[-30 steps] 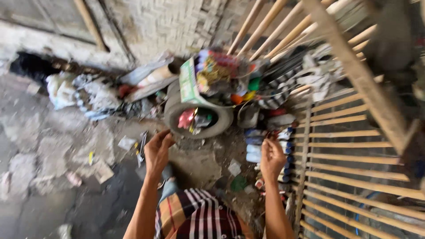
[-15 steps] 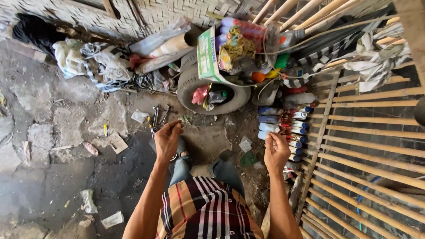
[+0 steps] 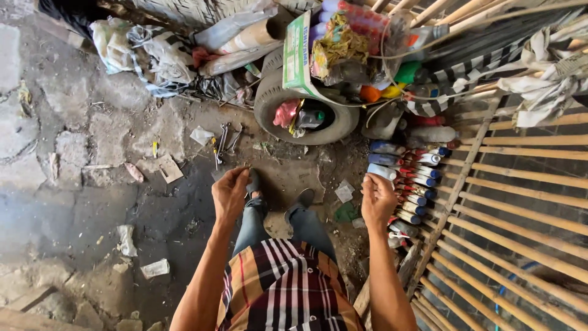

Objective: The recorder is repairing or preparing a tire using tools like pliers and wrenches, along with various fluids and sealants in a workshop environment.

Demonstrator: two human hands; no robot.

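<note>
Standing over a cluttered dirt floor [image 3: 92, 184], both hands raised above the mess.

Largest first: one bamboo fence [image 3: 520, 202], one old tyre [image 3: 269, 104] stuffed with rubbish, a row of roughly a dozen bottles [image 3: 416, 184], several wrenches [image 3: 225, 140]. The left hand [image 3: 229, 195] pinches something thin, too small to identify; the right hand [image 3: 378, 199] has loosely curled fingers, apparently empty, just beside the bottles. A steady pinch suits so small a piece.
</note>
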